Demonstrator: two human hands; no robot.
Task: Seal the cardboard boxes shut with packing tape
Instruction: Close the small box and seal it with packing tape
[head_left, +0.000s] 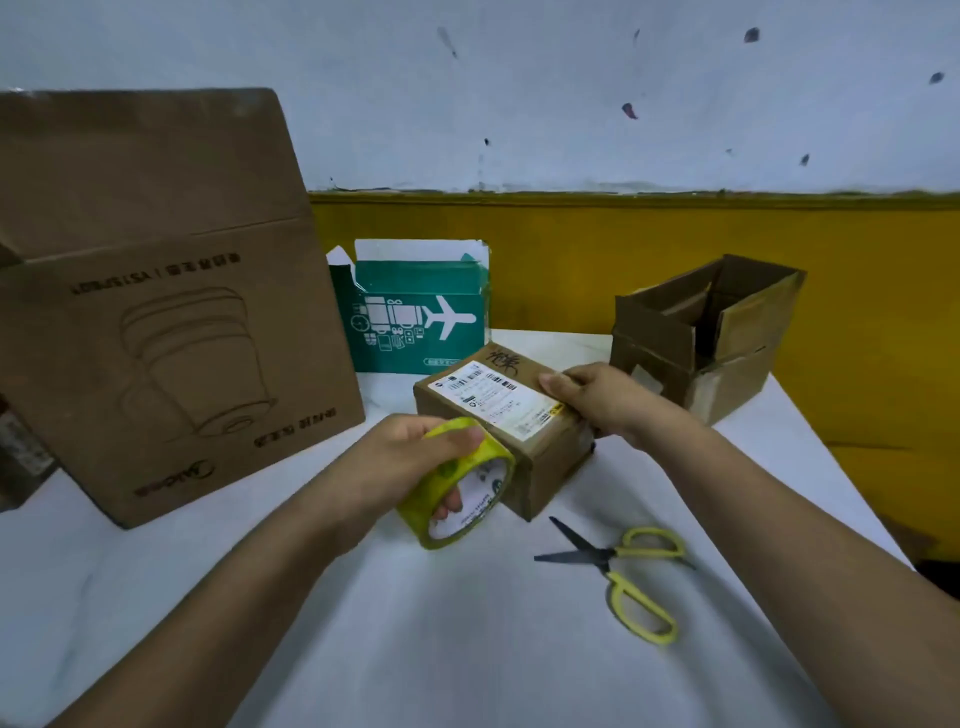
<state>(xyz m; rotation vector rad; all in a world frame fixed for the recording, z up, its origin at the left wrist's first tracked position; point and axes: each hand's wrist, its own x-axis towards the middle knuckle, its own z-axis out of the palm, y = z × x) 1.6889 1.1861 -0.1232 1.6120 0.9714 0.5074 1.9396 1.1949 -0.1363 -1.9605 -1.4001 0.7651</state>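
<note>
A white table (467, 665) against a yellow-and-white wall carries four cartons. The big box (156, 322) stands at far left and an open box (701, 338), its flaps up, at far right. A green box (415, 317) with a plane printed on it, also open, sits at the back. The small box (540, 467), closed and labelled, lies at mid-table straight ahead of the person, between both hands. Its long axis runs from far left to near right, one short end turned toward the camera. The right hand (602, 400) rests on the far right of its top with fingers laid flat, holding it steady; the thumb is out of sight. The left hand (405, 457) grips the tape (441, 499), thumb over the yellow roll's rim and fingers curled through the core. The roll touches the small box's left side by the near corner. Whether a strip is already stuck down cannot be told. Yellow-handled scissors (623, 571) lie part open just right of the roll, near the right forearm and untouched. The roll looks set to be drawn over the top along the long axis by the left hand. The right hand is the nearer one to the scissors for the cut.
</note>
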